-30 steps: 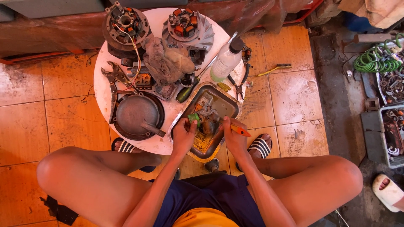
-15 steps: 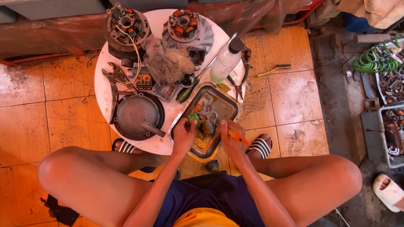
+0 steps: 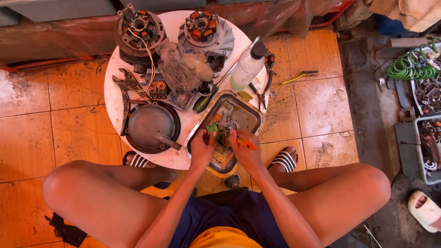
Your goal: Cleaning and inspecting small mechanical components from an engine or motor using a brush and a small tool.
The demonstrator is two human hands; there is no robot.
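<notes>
I sit over a small round white table (image 3: 115,87). My left hand (image 3: 202,149) grips a small metal part with a green piece (image 3: 216,130) above a rectangular metal tray (image 3: 250,115). My right hand (image 3: 246,149) holds an orange-handled tool (image 3: 246,144) against the same part. Both hands meet over the tray's near half. The tray's bottom looks wet and dirty.
On the table: two motor stators (image 3: 138,25) (image 3: 205,28), a grey rag (image 3: 183,66), a white squeeze bottle (image 3: 248,66), pliers (image 3: 125,89), a round dark pan (image 3: 151,126). A wire brush (image 3: 303,76) lies on the orange floor tiles. Bins of parts (image 3: 427,133) stand at right.
My hands have shifted slightly on the small part over the tray; the orange tool has tilted a little. Nothing else moved.
</notes>
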